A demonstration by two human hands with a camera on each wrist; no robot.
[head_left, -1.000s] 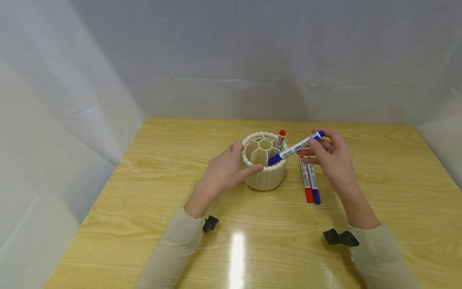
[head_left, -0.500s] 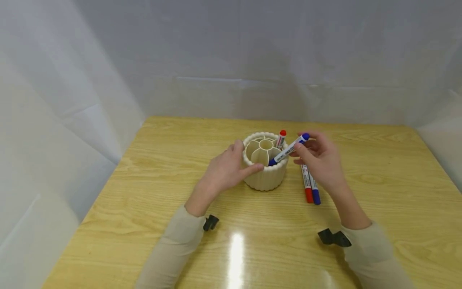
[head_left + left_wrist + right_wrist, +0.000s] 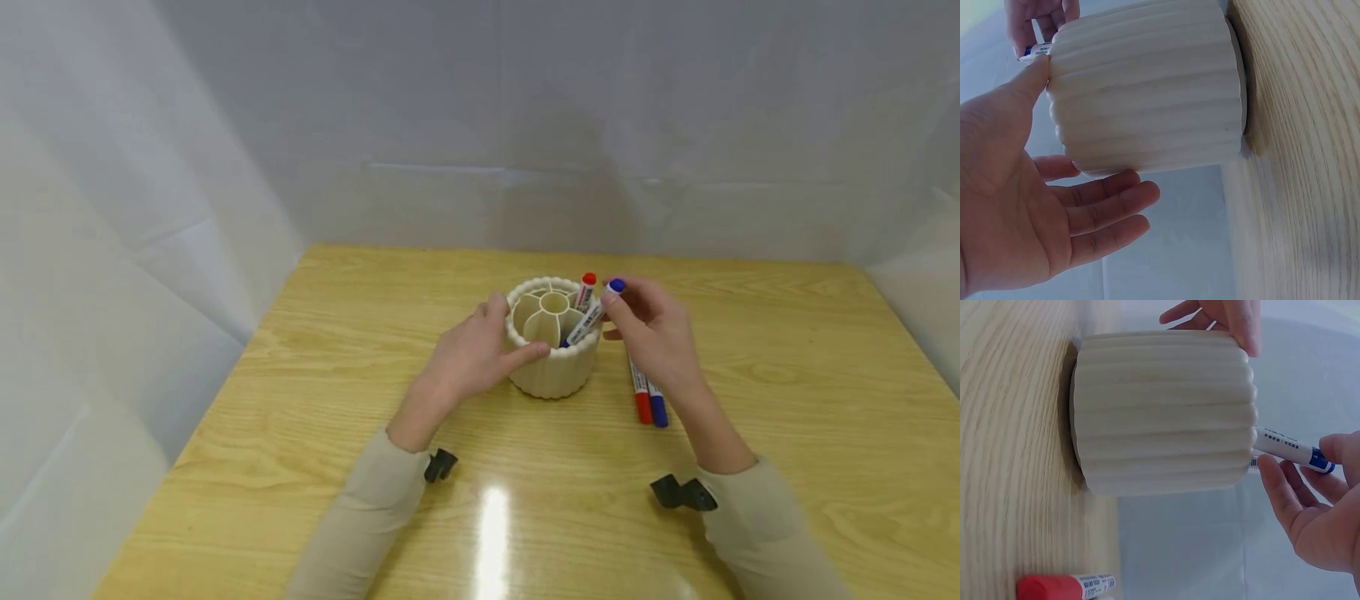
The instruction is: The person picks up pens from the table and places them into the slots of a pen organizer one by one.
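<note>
The blue marker leans in a right-hand compartment of the pen holder, its lower end down inside and its blue cap sticking out above the rim, tilted toward the right. The right hand pinches the marker near its cap between thumb and fingertips; the right wrist view shows the marker's white barrel coming out over the holder's rim with the fingers curled around it.

A red marker stands in the holder's far right compartment, just behind the blue one, its red cap up. The holder is a cream, ribbed, round cup with a small centre tube and wedge-shaped sections around it, standing upright on the wooden table.

The left hand rests against the holder's left side, thumb laid along the near rim and fingers reaching round the far side. In the left wrist view the palm is spread, the thumb tip touches the ribbed wall and the fingers are fairly straight, not clenched.

To the right of the holder, two more markers lie flat on the table side by side, touching: a red one nearer the holder and a blue one beside it, caps toward the person, partly hidden under the right wrist. Behind the holder, pale sheeting closes off the table.
</note>
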